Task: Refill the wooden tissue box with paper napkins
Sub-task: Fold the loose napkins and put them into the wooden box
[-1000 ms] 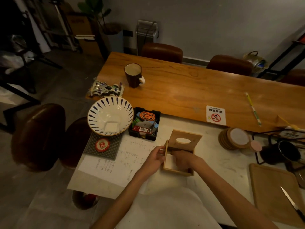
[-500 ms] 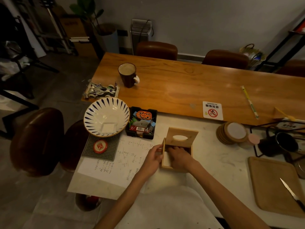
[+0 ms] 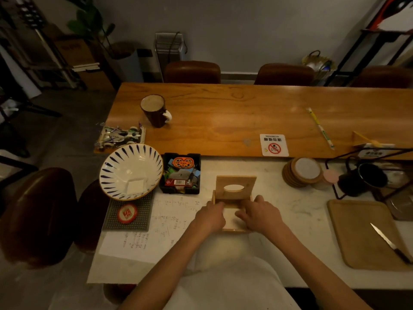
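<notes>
The wooden tissue box (image 3: 234, 230) sits on the white marble counter straight in front of me. Its hinged lid (image 3: 236, 181), which has an oval slot, stands upright at the back. White paper napkins (image 3: 230, 217) lie inside and show between my hands. My left hand (image 3: 211, 217) clasps the box's left wall with its fingers over the rim. My right hand (image 3: 260, 214) is at the right wall, thumb near the lid and fingers curled down onto the napkins. Most of the box's inside is hidden by my hands.
To the left stand a blue-striped bowl (image 3: 131, 171) holding a folded white napkin and a black tray (image 3: 181, 173) of small items, with a written sheet (image 3: 161, 224) beside the box. Coasters (image 3: 301, 173) are stacked at the right, and a cutting board (image 3: 366, 233) carries a knife (image 3: 388, 242).
My right hand has shifted from the middle of the box toward its right wall. My left hand has moved further over the left rim. The lid stays up.
</notes>
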